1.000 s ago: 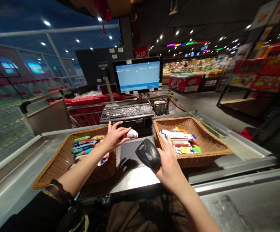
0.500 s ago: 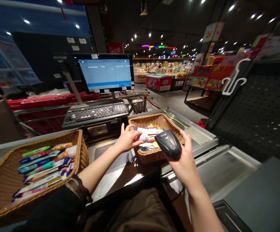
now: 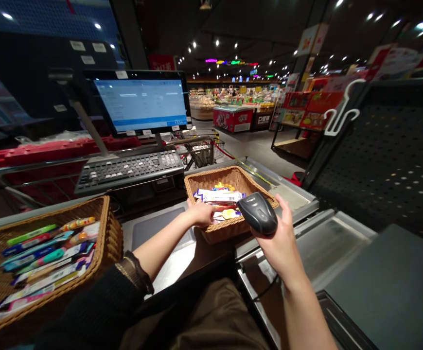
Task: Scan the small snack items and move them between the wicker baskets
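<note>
My right hand is wrapped round a black handheld barcode scanner, its head over the near right side of a small wicker basket. At this basket's left side, my left hand reaches over the rim with fingers curled down; whatever they hold is hidden. White and purple packets lie inside, along with yellow pieces and a yellow-and-white wrapped item close to my left fingertips. To the left, a larger wicker basket contains several colourful slim packages.
A monitor with a lit screen stands behind a keyboard on the far side of the counter. A metal-edged counter section lies at right, below a dark perforated panel with a white hook. Carts stand beyond.
My left hand has turned and lowered at the small basket's left side; the round white-and-red item at its fingers is no longer visible. The scanner stays in my right hand. The view has shifted right.
</note>
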The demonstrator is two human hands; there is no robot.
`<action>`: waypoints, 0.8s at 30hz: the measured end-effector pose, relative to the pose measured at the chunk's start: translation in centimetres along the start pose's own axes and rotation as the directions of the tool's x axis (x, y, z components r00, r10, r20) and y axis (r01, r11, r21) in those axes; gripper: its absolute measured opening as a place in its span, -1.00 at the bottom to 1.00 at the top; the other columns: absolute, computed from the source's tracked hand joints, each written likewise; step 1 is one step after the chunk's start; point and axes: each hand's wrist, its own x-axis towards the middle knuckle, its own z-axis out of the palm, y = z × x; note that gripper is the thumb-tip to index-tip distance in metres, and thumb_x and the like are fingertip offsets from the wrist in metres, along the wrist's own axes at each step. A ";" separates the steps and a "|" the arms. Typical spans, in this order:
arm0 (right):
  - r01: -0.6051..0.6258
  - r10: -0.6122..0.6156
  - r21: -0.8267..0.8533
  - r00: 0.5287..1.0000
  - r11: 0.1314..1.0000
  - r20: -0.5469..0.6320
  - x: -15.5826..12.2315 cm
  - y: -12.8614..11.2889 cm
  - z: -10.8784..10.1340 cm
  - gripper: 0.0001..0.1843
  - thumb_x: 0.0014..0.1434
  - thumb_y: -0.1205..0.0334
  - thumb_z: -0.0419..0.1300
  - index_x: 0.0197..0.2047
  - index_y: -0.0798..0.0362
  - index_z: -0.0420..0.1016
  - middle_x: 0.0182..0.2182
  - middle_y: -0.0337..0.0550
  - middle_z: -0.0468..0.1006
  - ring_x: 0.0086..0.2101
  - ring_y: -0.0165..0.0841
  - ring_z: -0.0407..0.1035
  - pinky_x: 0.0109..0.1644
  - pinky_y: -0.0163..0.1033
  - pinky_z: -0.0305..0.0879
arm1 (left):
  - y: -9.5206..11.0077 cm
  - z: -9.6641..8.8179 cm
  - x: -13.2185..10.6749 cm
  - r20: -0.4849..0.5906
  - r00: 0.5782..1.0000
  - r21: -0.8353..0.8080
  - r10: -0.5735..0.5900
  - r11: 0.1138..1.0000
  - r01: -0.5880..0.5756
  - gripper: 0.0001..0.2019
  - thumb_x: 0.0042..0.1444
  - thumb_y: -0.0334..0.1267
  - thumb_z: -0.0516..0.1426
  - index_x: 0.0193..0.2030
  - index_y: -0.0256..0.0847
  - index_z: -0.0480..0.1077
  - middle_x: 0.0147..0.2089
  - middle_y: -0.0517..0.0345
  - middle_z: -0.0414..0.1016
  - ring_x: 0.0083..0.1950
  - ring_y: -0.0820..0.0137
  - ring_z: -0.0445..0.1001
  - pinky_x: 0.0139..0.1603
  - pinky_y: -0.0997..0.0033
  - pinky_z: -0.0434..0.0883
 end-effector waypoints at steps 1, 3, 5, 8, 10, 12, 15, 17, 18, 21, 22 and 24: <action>-0.002 0.002 0.002 1.000 1.000 -0.006 0.0 0.0 -0.1 -0.63 0.14 0.17 0.25 0.01 0.11 0.53 0.39 0.19 0.00 0.39 0.07 -0.01 0.45 0.21 -0.04 | 0.0 0.1 0.2 0.005 1.000 0.006 -0.007 1.000 0.007 -0.81 0.04 -0.06 0.25 -0.23 -0.04 0.55 -0.07 0.00 0.61 0.17 -0.14 0.38 0.12 -0.63 0.13; -0.018 0.019 0.008 1.000 1.000 -0.019 -0.1 0.0 -0.2 -0.66 0.15 0.18 0.24 -0.01 0.11 0.53 0.39 0.18 0.01 0.39 0.07 0.00 0.45 0.22 -0.04 | -0.3 0.3 0.5 -0.018 1.000 -0.001 -0.012 1.000 0.012 -0.79 0.01 -0.04 0.25 -0.24 -0.03 0.56 -0.09 0.00 0.62 0.14 -0.13 0.41 0.09 -0.54 0.24; -0.042 0.043 0.018 0.998 0.999 -0.042 -0.2 -0.1 -0.3 -0.68 0.15 0.22 0.24 -0.03 0.11 0.53 0.39 0.19 0.02 0.39 0.08 0.01 0.44 0.23 -0.04 | -1.0 0.8 0.7 -0.063 0.998 -0.029 -0.015 0.999 0.013 -0.77 -0.02 -0.02 0.27 -0.25 -0.04 0.55 -0.16 0.01 0.63 0.05 -0.07 0.47 0.03 -0.36 0.37; -0.061 0.062 0.028 0.996 0.998 -0.064 -0.4 0.0 -0.3 -0.73 0.13 0.26 0.24 -0.09 0.12 0.53 0.40 0.17 0.02 0.39 0.07 0.00 0.45 0.22 -0.05 | -1.8 1.4 1.1 -0.139 0.990 -0.036 -0.002 0.999 -0.004 -0.75 -0.09 -0.05 0.30 -0.27 -0.08 0.53 -0.26 0.03 0.62 -0.06 0.01 0.52 -0.06 -0.15 0.47; -0.065 0.066 0.029 0.996 0.997 -0.060 -0.4 0.1 -0.3 -0.76 0.13 0.27 0.24 -0.11 0.11 0.53 0.40 0.15 0.03 0.39 0.05 0.00 0.45 0.21 -0.05 | -1.8 1.4 1.3 -0.144 0.990 -0.025 -0.002 1.000 -0.002 -0.74 -0.12 -0.07 0.32 -0.29 -0.11 0.53 -0.26 0.01 0.62 -0.05 0.00 0.52 -0.06 -0.13 0.48; -0.067 0.068 0.030 0.997 0.997 -0.048 -0.4 0.2 -0.2 -0.78 0.14 0.27 0.23 -0.12 0.11 0.53 0.38 0.14 0.06 0.40 0.03 -0.03 0.45 0.20 -0.05 | -1.3 0.9 1.3 -0.089 0.995 -0.037 -0.048 0.998 0.045 -0.75 -0.14 -0.09 0.33 -0.31 -0.13 0.54 -0.21 -0.03 0.63 0.00 -0.06 0.51 -0.03 -0.21 0.46; -0.069 0.070 0.031 0.997 0.997 -0.042 -0.4 0.3 0.0 -0.79 0.15 0.25 0.23 -0.14 0.12 0.53 0.38 0.19 0.08 0.41 0.06 -0.05 0.43 0.24 -0.02 | -0.2 -0.1 1.2 0.011 0.989 -0.074 -0.146 0.986 0.147 -0.74 -0.18 -0.20 0.35 -0.28 -0.13 0.54 -0.14 -0.08 0.63 0.07 -0.15 0.48 0.04 -0.41 0.36; -0.059 0.060 0.033 0.997 0.998 -0.054 -0.4 0.3 0.2 -0.77 0.15 0.21 0.23 -0.15 0.14 0.54 0.37 0.23 0.08 0.40 0.09 -0.04 0.42 0.26 -0.02 | 0.5 -0.6 1.1 0.055 0.984 -0.094 -0.172 0.980 0.176 -0.71 -0.19 -0.25 0.35 -0.25 -0.14 0.54 -0.08 -0.12 0.62 0.11 -0.19 0.45 0.08 -0.50 0.29; -0.049 0.051 0.035 0.997 0.998 -0.061 -0.3 0.2 0.3 -0.76 0.14 0.20 0.23 -0.15 0.15 0.55 0.37 0.24 0.09 0.40 0.10 -0.04 0.42 0.26 -0.02 | 0.7 -0.8 1.0 0.076 0.981 -0.097 -0.177 0.978 0.184 -0.71 -0.18 -0.26 0.35 -0.23 -0.15 0.54 -0.04 -0.15 0.61 0.13 -0.20 0.43 0.10 -0.53 0.26; -0.019 0.022 0.041 0.998 0.999 -0.062 -0.2 -0.1 0.6 -0.72 0.14 0.14 0.23 -0.14 0.16 0.55 0.36 0.26 0.11 0.37 0.08 0.05 0.41 0.21 0.04 | 1.1 -1.0 0.7 0.099 0.978 -0.088 -0.182 0.978 0.191 -0.75 -0.10 -0.28 0.33 -0.22 -0.19 0.54 0.01 -0.22 0.58 0.22 -0.21 0.35 0.18 -0.58 0.15; -0.012 0.015 0.043 0.998 0.999 -0.056 -0.2 -0.2 0.7 -0.70 0.14 0.12 0.23 -0.14 0.16 0.55 0.36 0.27 0.10 0.34 0.07 0.11 0.40 0.20 0.07 | 1.2 -1.0 0.4 0.093 0.978 -0.088 -0.186 0.977 0.194 -0.76 -0.09 -0.28 0.33 -0.22 -0.20 0.54 0.01 -0.23 0.58 0.23 -0.21 0.34 0.19 -0.59 0.12; 0.004 -0.002 0.045 0.999 0.999 -0.047 -0.2 -0.1 1.0 -0.66 0.14 0.07 0.24 -0.13 0.16 0.55 0.39 0.25 0.07 0.28 0.07 0.22 0.38 0.20 0.11 | 1.2 -1.1 -0.4 0.057 0.981 -0.107 -0.186 0.976 0.191 -0.76 -0.06 -0.24 0.34 -0.20 -0.19 0.54 0.03 -0.20 0.57 0.26 -0.17 0.31 0.23 -0.57 0.09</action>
